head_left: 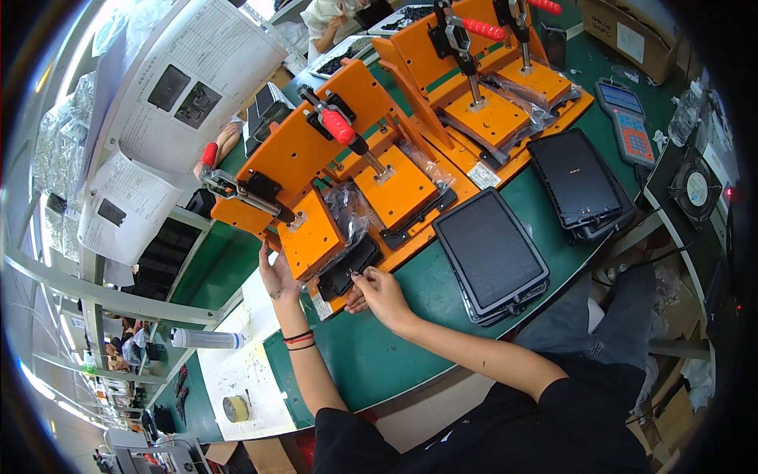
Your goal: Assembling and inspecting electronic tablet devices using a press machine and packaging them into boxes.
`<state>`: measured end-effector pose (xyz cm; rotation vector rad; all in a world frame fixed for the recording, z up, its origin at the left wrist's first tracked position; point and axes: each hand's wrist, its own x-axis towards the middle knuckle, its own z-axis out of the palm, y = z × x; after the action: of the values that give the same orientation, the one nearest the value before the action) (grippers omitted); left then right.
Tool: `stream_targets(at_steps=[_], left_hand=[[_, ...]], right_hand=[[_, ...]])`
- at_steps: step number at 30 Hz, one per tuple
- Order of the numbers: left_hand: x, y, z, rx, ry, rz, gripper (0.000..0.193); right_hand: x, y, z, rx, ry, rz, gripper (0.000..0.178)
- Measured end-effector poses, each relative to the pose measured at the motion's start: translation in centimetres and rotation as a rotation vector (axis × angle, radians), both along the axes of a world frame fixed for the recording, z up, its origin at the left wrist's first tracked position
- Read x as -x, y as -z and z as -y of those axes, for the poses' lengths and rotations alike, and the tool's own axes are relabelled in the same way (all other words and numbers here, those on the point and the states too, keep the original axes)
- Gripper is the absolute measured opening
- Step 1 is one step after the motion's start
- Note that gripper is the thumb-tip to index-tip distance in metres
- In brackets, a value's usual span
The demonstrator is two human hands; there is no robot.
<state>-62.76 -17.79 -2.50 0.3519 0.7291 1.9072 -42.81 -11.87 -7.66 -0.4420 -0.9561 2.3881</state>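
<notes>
At centre-left of the frame, I noted my right hand (377,289) pinching the black part (349,267) under the orange press block (312,235), left hand (276,276) open-palmed, flat against that block's left side.

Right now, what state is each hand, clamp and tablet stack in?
Left hand: open, against the nearest orange press block.
Right hand: pinching a black part under that block.
Red-handled toggle clamps: plungers down.
Black tablet stacks: flat, untouched.

White label (483,175) on orange jig (505,162)
</notes>
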Motion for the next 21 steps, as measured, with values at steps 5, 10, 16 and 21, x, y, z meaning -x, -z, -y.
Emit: stream_targets(at_steps=[5, 10, 16, 21], left_hand=[[-1.3, 1.2, -1.2, -0.066, -0.167, -0.07, 0.057], [-2.0, 1.8, -2.5, -0.077, -0.393, -0.143, 0.052], [-1.2, 2.4, -3.3, -0.228, -0.339, -0.07, 0.046], [2.1, 2.5, -0.6, 0.069, -0.38, -0.216, 0.037]], right_hand=[[0.2, 0.3, 0.1, 0.099, -0.026, 0.007, 0.022], [-0.2, -0.4, 0.3, 0.214, -0.069, 0.02, 0.024], [-0.9, -0.8, 1.4, 0.271, -0.124, 0.035, 0.023], [-3.1, -0.8, 2.8, 0.269, -0.192, 0.048, 0.023]])
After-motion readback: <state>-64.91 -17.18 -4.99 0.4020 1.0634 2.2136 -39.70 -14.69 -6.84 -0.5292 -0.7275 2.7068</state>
